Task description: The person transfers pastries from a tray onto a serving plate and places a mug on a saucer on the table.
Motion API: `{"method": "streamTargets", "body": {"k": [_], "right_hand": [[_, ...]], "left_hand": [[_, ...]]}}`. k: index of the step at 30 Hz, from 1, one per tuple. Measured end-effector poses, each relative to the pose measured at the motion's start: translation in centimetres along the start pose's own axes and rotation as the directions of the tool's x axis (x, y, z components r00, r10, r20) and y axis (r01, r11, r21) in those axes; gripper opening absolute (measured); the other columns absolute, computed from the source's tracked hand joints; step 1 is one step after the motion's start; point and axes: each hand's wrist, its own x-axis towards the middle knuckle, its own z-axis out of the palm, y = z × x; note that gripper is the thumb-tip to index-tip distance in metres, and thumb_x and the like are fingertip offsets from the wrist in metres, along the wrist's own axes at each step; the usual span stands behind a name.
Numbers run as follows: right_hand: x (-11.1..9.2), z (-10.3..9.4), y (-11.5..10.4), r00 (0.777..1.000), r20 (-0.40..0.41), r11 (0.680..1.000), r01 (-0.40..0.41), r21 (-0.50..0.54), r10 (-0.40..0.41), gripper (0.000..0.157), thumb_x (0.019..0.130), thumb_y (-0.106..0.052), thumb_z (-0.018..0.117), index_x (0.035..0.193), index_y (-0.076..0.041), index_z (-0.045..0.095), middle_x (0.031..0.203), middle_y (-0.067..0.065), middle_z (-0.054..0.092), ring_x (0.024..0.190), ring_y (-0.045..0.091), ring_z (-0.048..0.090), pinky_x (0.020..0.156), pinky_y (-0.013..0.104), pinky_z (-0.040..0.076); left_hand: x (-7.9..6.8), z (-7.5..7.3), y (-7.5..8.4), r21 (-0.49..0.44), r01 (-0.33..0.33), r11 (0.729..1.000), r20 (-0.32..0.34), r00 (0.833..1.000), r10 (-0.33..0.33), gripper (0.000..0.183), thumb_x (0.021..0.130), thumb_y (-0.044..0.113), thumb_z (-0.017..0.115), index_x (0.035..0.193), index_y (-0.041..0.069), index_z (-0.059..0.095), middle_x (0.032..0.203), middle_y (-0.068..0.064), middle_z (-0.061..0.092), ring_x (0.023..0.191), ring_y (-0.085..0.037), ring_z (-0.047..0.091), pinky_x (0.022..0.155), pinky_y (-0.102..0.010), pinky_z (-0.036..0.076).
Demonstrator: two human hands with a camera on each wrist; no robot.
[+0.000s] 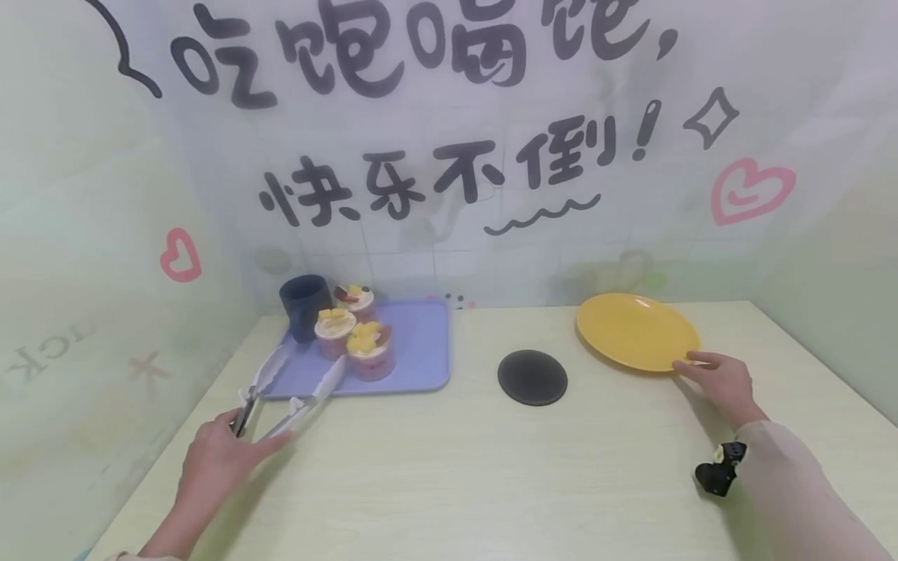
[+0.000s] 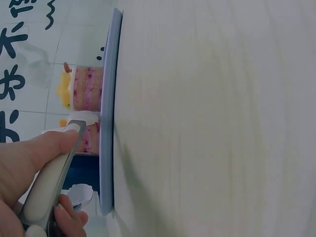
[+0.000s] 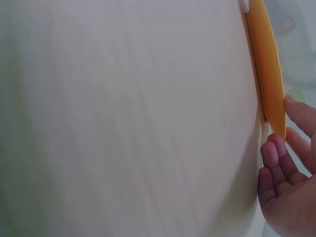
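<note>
My left hand (image 1: 213, 461) grips a pair of tongs (image 1: 328, 383), whose arms are spread wide toward the purple tray (image 1: 421, 343). Between and beyond the tong tips are three cake cups topped with yellow fruit: a front cup (image 1: 370, 358), a middle cup (image 1: 335, 331) and a back cup (image 1: 356, 300). One tong tip overlaps a cup in the left wrist view, where the thumb presses along the tong arm (image 2: 52, 182). At the right, my right hand (image 1: 724, 387) pinches the near rim of a yellow plate (image 1: 634, 331), thumb above and fingers below the edge.
A dark blue cup (image 1: 306, 308) stands at the tray's back left corner. A round black coaster (image 1: 532, 377) lies between tray and plate. A small black object (image 1: 719, 470) is by the right sleeve. Printed wall sheets (image 1: 505, 257) enclose the table's back and sides.
</note>
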Motion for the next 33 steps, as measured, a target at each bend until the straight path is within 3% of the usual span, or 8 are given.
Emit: {"method": "streamTargets", "body": {"k": [6,12,17,25,33], "right_hand": [[0.0,-0.1,0.0,1.0,0.005,1.0,-0.006,-0.005,0.006,0.077,0.087,-0.049,0.054,0.132,0.01,0.037,0.136,0.034,0.029,0.124,0.049,0.025,0.096,0.055,0.027],[0.0,-0.2,0.2,1.0,-0.003,1.0,0.004,-0.016,-0.004,0.076,0.087,-0.049,0.054,0.132,0.011,0.038,0.132,0.034,0.035,0.121,0.049,0.03,0.094,0.055,0.03],[0.0,-0.2,0.2,1.0,-0.001,1.0,0.001,-0.025,-0.001,0.076,0.087,-0.049,0.053,0.132,0.011,0.037,0.132,0.034,0.035,0.121,0.049,0.03,0.094,0.054,0.03],[-0.1,-0.1,0.1,1.0,0.007,1.0,0.001,-0.015,-0.001,0.076,0.088,-0.048,0.053,0.132,0.011,0.037,0.131,0.034,0.036,0.121,0.048,0.031,0.094,0.054,0.031],[0.0,0.0,0.1,1.0,0.016,1.0,-0.01,-0.01,0.011,0.078,0.087,-0.05,0.053,0.133,0.01,0.035,0.133,0.034,0.034,0.122,0.049,0.029,0.095,0.054,0.03]], "left_hand": [[0.1,-1.6,-0.5,0.006,0.0,1.0,0.059,0.998,0.0,0.096,0.072,0.057,0.068,0.131,-0.012,0.037,0.111,-0.031,0.053,0.09,-0.039,0.052,0.067,-0.042,0.042],[-0.3,-2.6,-0.9,0.012,-0.011,1.0,0.082,0.997,0.01,0.096,0.074,0.057,0.066,0.136,-0.008,0.033,0.128,-0.034,0.04,0.107,-0.049,0.043,0.075,-0.05,0.04],[-0.5,-2.7,-1.0,0.043,-0.052,0.998,0.081,0.996,0.048,0.091,0.075,0.056,0.066,0.136,-0.005,0.036,0.129,-0.037,0.036,0.107,-0.05,0.042,0.071,-0.046,0.041],[-1.1,-2.2,-0.8,0.005,-0.079,0.997,0.091,0.993,0.079,0.085,0.074,0.05,0.071,0.132,-0.005,0.043,0.125,-0.037,0.042,0.096,-0.037,0.051,0.063,-0.032,0.04],[-1.5,-1.6,-0.4,-0.007,-0.108,0.994,0.109,0.988,0.108,0.081,0.073,0.047,0.072,0.13,-0.005,0.046,0.125,-0.036,0.042,0.099,-0.039,0.05,0.065,-0.033,0.04]]}}
